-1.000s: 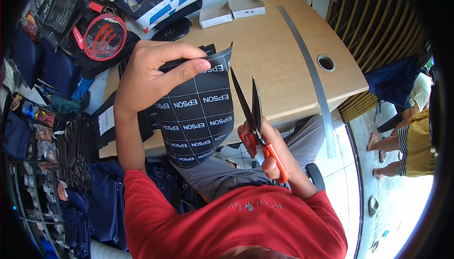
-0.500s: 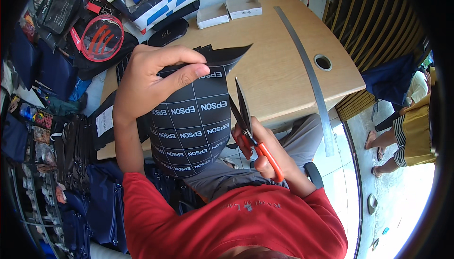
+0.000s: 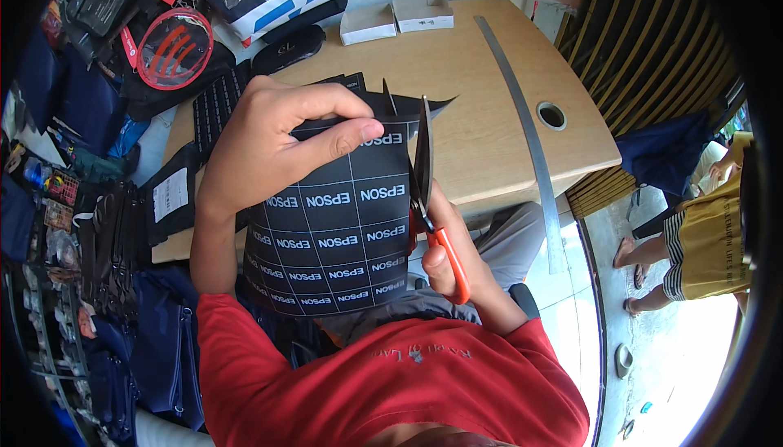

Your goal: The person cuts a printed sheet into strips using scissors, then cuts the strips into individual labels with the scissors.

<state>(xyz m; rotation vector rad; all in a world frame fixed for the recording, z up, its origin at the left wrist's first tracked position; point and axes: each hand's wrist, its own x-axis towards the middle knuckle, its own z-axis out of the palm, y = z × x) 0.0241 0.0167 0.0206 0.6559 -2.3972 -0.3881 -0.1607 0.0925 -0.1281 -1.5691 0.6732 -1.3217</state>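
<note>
My left hand pinches the upper edge of a black sheet between thumb and fingers. White lines divide the sheet into printed rectangles, and it hangs in a curve over my lap. A dark pointed strip of it sticks out to the right at the top. Wrapped round the orange handles, my right hand holds a pair of scissors upright at the sheet's right edge. One blade is in front of the sheet; the other blade's tip shows behind it, so the edge lies between the spread blades.
On the wooden table lie a long metal ruler and two shallow white boxes. A round hole pierces the tabletop. Bags and pouches crowd the left, among them a clear red-rimmed pouch. Another person stands at the far right.
The scissors have moved up, from beside the sheet to straddling its right edge, with the blades spread wider. My left hand still pinches the sheet, now held slightly lower and flatter.
</note>
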